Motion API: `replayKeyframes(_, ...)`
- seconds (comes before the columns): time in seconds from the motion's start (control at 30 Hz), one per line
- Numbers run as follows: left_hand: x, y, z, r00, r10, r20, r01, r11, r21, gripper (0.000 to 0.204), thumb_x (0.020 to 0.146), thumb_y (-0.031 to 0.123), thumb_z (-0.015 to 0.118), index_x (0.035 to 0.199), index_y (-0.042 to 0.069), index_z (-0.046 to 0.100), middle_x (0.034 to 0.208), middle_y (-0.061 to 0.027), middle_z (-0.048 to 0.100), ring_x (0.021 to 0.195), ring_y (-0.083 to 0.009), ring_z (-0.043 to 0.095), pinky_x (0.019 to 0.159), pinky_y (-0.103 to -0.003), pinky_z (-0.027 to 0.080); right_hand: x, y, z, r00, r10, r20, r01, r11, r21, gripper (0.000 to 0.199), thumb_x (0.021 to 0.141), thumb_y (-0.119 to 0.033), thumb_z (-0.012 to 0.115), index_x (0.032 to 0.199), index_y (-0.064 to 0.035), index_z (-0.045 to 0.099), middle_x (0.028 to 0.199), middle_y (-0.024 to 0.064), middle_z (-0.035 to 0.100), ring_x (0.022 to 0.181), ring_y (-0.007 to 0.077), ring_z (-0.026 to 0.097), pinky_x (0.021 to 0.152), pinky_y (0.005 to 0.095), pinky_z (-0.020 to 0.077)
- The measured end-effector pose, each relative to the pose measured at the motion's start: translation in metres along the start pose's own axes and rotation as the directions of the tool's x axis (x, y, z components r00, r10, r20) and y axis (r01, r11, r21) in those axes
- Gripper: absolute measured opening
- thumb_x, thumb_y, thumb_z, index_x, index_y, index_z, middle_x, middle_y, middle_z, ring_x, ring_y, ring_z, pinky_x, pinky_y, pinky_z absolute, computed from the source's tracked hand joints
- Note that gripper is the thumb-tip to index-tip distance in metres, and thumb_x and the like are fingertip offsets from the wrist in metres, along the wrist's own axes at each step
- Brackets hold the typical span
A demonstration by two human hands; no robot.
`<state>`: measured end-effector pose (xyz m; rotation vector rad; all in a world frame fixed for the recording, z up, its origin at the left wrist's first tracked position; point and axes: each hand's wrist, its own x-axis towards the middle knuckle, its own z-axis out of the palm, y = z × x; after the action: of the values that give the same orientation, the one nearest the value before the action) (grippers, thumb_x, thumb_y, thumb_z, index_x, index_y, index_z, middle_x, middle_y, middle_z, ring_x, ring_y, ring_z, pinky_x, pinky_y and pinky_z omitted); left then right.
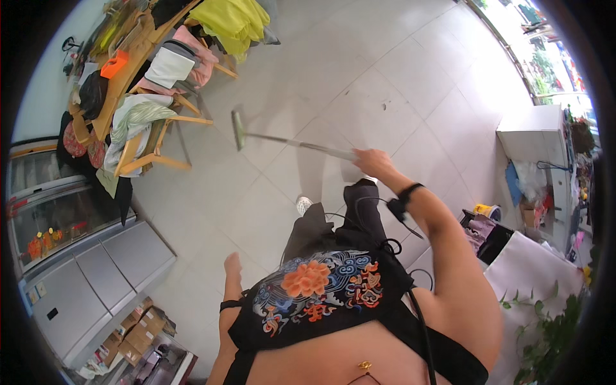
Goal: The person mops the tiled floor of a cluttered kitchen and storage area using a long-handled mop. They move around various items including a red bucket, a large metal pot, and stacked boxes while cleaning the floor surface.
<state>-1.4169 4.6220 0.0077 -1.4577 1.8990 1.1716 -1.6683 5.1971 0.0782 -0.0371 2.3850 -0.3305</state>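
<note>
1. One right hand point(372, 160) is closed around the mop point(292, 142) handle, its head on the tiled floor point(398, 83)
2. Left hand point(232, 264) hangs open, empty
3. Risk: mop head could catch the nearby wooden chair point(151, 144) legs

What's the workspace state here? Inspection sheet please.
Surface: pale tiled floor, a few dark specks.
Job's things: long-handled mop, head on the floor.
Clutter: cardboard boxes; clothes heaped on wooden racks.
Grippers: right hand grips the mop handle; left hand empty, hanging by the hip.
Cables: black cable running from the right wristband down the body.
Surroundings: glass display counter, white cabinet, potted plant.
</note>
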Motion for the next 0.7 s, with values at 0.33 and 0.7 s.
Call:
replayKeyframes(0.33,-0.094,0.066,0.142,0.939,0.336,-0.073,-0.314,0.925,0.213,0.030,0.088,0.030,0.055,0.107,0.007,0.060,0.096,-0.0043,0.062,0.087,-0.0165,0.056,0.075,-0.030,0.045,0.053,0.230,-0.006,0.999,0.042,0.022,-0.042,0.999,0.003,0.040,0.085,-0.041,0.053,0.120,-0.0209,0.055,0.103,0.0111,0.064,0.098,0.0317,0.059,0.084,0.0425,0.0472)
replayKeyframes(0.7,-0.210,0.153,0.376,0.918,0.358,0.171,-0.392,0.884,0.254,0.030,0.086,0.027,0.057,0.107,0.006,0.061,0.099,-0.0098,0.066,0.093,-0.0191,0.061,0.081,-0.030,0.046,-0.081,0.593,-0.253,0.876,0.446,-0.185,-0.482,0.826,-0.292,0.033,0.087,-0.037,0.049,0.112,-0.0179,0.058,0.107,0.0141,0.062,0.101,0.0323,0.058,0.083,0.0451,0.0469)
